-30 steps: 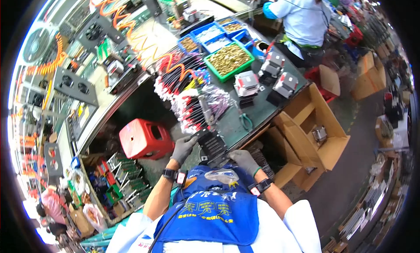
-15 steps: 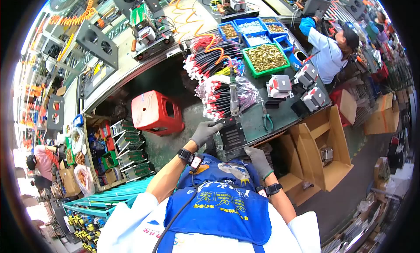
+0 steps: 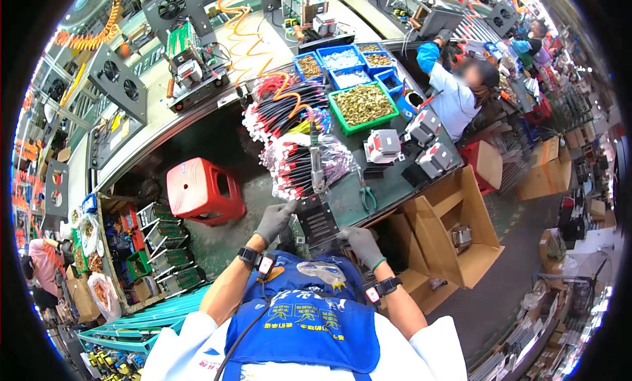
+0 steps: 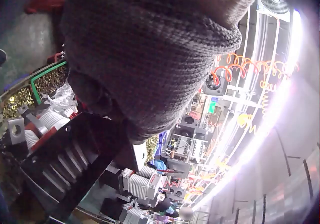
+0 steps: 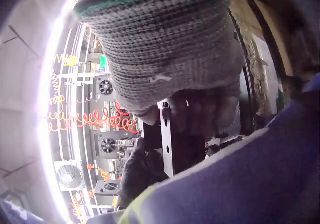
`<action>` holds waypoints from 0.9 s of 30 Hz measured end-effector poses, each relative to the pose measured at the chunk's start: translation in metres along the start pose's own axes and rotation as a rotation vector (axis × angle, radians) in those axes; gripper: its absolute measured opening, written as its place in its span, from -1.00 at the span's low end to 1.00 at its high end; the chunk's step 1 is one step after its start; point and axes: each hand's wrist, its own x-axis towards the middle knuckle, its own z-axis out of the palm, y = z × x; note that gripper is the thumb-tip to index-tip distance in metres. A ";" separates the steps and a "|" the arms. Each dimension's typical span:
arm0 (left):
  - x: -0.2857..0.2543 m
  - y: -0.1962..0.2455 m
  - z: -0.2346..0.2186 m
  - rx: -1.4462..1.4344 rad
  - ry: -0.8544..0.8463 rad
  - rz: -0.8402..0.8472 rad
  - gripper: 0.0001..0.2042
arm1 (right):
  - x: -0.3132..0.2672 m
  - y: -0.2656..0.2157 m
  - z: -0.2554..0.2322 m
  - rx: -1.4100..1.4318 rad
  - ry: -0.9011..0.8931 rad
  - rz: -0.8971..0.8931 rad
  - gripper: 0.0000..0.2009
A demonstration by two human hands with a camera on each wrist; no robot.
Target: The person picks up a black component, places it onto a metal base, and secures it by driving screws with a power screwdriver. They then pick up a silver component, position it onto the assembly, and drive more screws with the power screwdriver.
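A black metal plate (image 3: 318, 220) with a row of slots is held in front of the blue apron, at the near edge of the bench. My left hand (image 3: 276, 223), in a grey knit glove, grips its left side near the far corner. On the near right corner, my gloved right hand (image 3: 363, 245) pinches the plate. The left wrist view shows the slotted face of the plate (image 4: 70, 166) below the glove, the fingertips partly hidden. From the right wrist, a holed edge of the plate (image 5: 168, 146) shows beneath the curled fingers.
Beyond the plate lie bundled cables (image 3: 293, 167) with a power screwdriver (image 3: 317, 173) over them. Teal-handled pliers (image 3: 367, 196), several transformers (image 3: 382, 147) and a green bin (image 3: 361, 107) of brass parts occupy the bench. A red stool (image 3: 204, 190) stands left; an open carton (image 3: 454, 233) sits right.
The head view swung away and back, shifting the whole scene. Both hands keep hold of the black plate, which stays in front of the apron at the bench edge.
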 end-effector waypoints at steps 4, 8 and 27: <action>0.003 -0.026 -0.019 -0.132 0.015 -0.088 -0.54 | 0.034 -0.014 -0.056 0.136 0.163 0.079 -0.70; -0.004 -0.024 -0.031 -0.179 0.009 -0.073 -0.66 | 0.084 -0.023 -0.121 0.381 0.302 0.116 -0.66; -0.020 -0.023 -0.091 -0.334 0.140 -0.203 -0.67 | 0.231 0.016 -0.176 0.754 0.423 0.226 -0.64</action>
